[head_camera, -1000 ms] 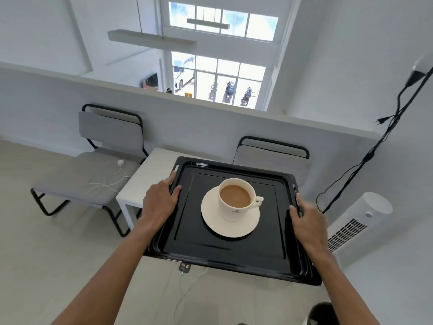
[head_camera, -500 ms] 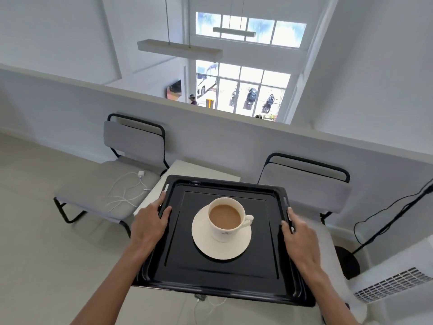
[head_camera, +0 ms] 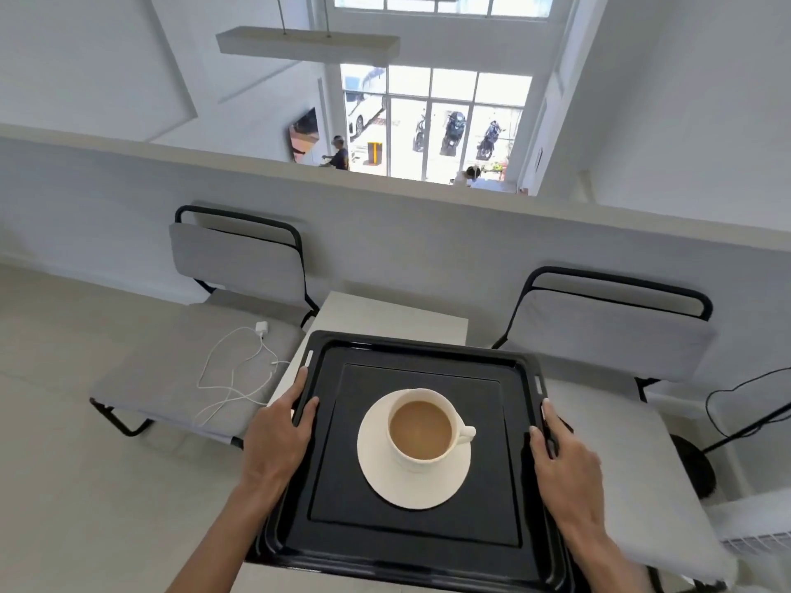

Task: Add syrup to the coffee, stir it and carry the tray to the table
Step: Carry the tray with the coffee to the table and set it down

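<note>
Tray held over the white table

Both hands grip a black tray (head_camera: 411,537): the left hand (head_camera: 276,442) curls its fingers over the left rim, the right hand (head_camera: 565,472) over the right. At its centre, a white cup of milky coffee (head_camera: 421,430) (handle pointing right) sits on a saucer (head_camera: 411,485). Beneath the tray lies the table (head_camera: 394,314), between two grey chairs.

The tray (head_camera: 411,541) covers most of the table (head_camera: 394,314) beneath both hands. The fingers of the left hand (head_camera: 278,442) and right hand (head_camera: 565,468) are hidden under the tray rims. Both forearms are cut off by the bottom edge.
</note>
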Action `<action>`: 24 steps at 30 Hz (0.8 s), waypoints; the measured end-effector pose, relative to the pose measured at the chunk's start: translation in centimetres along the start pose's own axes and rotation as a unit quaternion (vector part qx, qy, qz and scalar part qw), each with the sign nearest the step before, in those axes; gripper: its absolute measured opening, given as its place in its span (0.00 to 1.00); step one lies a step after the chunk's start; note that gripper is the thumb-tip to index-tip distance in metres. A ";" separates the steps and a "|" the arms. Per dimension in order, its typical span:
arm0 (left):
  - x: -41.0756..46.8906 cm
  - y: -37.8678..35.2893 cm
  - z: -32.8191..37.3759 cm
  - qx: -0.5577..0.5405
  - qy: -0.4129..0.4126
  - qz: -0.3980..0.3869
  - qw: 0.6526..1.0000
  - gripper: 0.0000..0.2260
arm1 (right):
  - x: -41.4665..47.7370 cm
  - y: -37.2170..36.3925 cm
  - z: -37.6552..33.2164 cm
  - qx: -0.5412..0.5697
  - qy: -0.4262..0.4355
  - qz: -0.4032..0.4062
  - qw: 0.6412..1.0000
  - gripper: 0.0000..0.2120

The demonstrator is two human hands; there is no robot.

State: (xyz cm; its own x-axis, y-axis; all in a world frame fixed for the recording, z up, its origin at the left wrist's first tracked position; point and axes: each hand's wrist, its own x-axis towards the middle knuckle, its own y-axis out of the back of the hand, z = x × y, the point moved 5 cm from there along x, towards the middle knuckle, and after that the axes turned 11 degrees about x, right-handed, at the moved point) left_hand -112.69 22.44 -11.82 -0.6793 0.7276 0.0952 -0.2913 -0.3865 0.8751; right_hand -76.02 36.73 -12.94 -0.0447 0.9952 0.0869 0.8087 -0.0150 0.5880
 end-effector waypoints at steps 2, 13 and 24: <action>1.8 -0.7 -0.9 -0.001 0.002 -0.013 1.000 0.24 | 0.7 -1.8 -0.2 0.006 -0.014 -0.003 1.000 0.23; 10.1 -5.6 -4.6 0.007 -0.007 -0.053 0.999 0.25 | 4.1 -10.6 1.3 0.021 -0.068 0.002 0.997 0.24; 19.6 -16.1 -10.6 0.033 -0.025 -0.093 0.995 0.25 | 7.8 -22.0 6.8 0.002 -0.134 0.035 0.990 0.25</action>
State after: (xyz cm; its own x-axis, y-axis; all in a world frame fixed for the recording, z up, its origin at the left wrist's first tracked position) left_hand -128.49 36.94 -29.07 -0.5830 0.8110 -0.0490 -0.3623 -0.2055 0.9091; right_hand -90.14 45.46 -30.66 0.1684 0.9816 -0.0897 0.8071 -0.0851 0.5842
